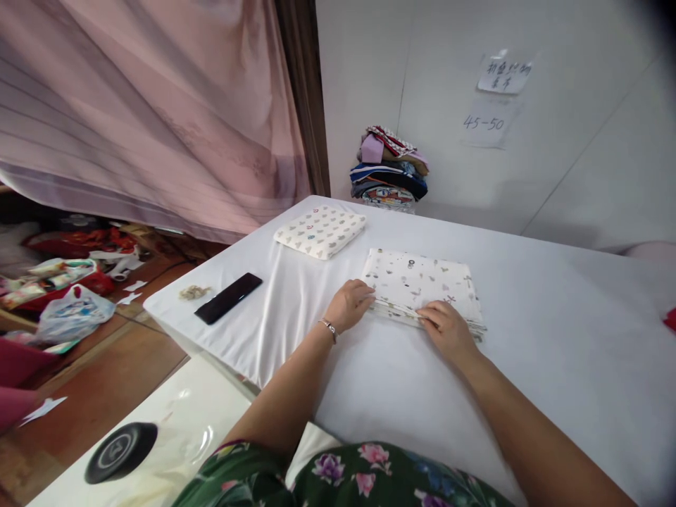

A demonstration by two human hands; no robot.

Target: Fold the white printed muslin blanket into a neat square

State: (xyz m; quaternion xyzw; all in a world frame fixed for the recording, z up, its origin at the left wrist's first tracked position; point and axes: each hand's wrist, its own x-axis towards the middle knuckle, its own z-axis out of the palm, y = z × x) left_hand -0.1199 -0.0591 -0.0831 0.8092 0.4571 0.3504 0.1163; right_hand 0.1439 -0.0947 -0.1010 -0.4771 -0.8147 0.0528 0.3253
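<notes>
A white cloth [422, 278] with small scattered prints lies on the table, folded into a layered rectangle. At its near left corner is my left hand [349, 303], a bracelet on the wrist, with fingers curled together on the edge of the fabric. My right hand [446, 327] pinches the near edge closer to the middle, thumb below and fingers on top. Several fold layers show along the front and right sides. Farther back and to the left, a second folded white cloth [321, 231] with a grey print lies apart from both hands.
A black phone [229, 298] and a small beige bunch [193, 291] lie on the white-covered table [391, 415] at left. Behind its far edge rises a stack of folded textiles [389, 169]. A lower white surface [179, 429] holds a dark round object [121, 452]. A pink curtain [174, 105] hangs left.
</notes>
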